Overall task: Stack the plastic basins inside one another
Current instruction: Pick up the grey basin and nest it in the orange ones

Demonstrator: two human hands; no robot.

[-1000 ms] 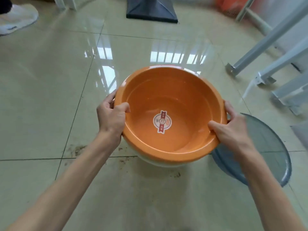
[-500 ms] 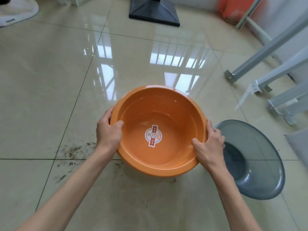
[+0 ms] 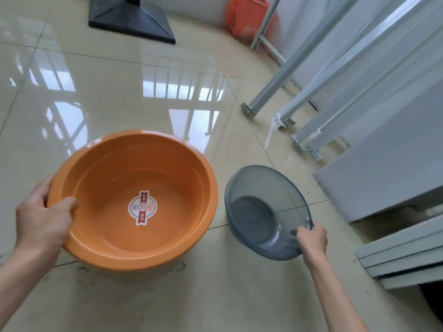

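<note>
A large orange basin point(image 3: 167, 178) with a round sticker on its bottom sits on the tiled floor at centre left. My left hand point(image 3: 43, 219) grips its left rim, thumb inside. To its right lies a smaller see-through grey basin point(image 3: 259, 202), tilted toward me. My right hand point(image 3: 311, 238) holds that grey basin by its near right rim. The two basins are side by side, a small gap between them.
Grey metal frame legs point(image 3: 268, 92) and flat grey panels point(image 3: 395, 259) crowd the right side. A black square stand base point(image 3: 129, 22) and an orange crate point(image 3: 247, 20) stand at the back. Dirt smudges mark the floor near the orange basin.
The orange basin came down onto the floor. My right hand let go of its rim and moved right to take the grey basin's rim. The view shifted right.
</note>
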